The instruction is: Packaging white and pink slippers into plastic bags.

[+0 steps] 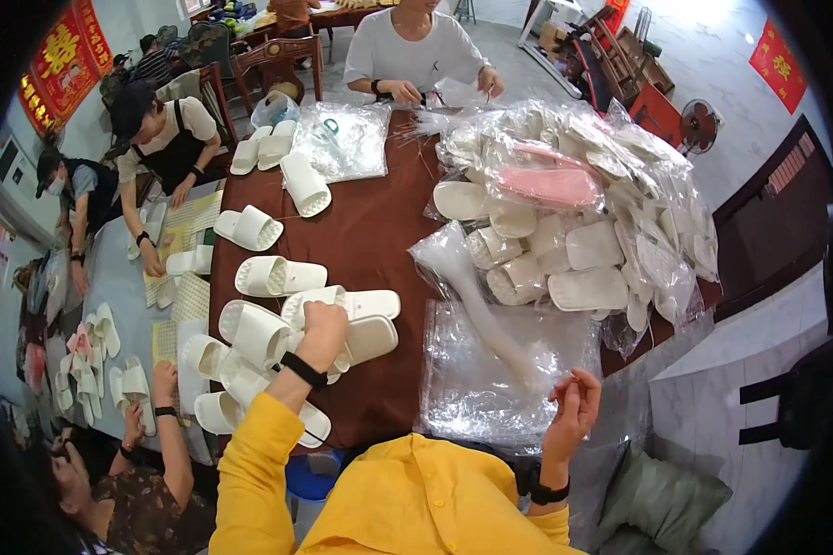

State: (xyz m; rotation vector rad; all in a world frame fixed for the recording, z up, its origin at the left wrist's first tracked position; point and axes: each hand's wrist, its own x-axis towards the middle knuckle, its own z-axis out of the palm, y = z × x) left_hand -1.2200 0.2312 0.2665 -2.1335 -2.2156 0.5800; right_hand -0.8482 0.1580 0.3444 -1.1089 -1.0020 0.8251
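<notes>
White slide slippers (253,331) lie in a loose cluster on the brown-covered table. My left hand (326,324) is closed on a white slipper (372,303) in this cluster, though my fingertips are hidden. At the right, my right hand (576,407) is raised by the table's front edge, fingers curled in toward the thumb. Whatever it may pinch is too fine to make out. Beside it lies a bundle of thin, translucent strands (491,324), partly wrapped in plastic. Under the bundle is a stack of clear plastic bags (463,398).
Bagged white slippers form a heap (588,282) at the right, with a pink pair (551,185) on top. More clear bags (342,139) lie at the back. A person in white (415,46) works across the table; others handle slippers at a pale table (111,277) on the left.
</notes>
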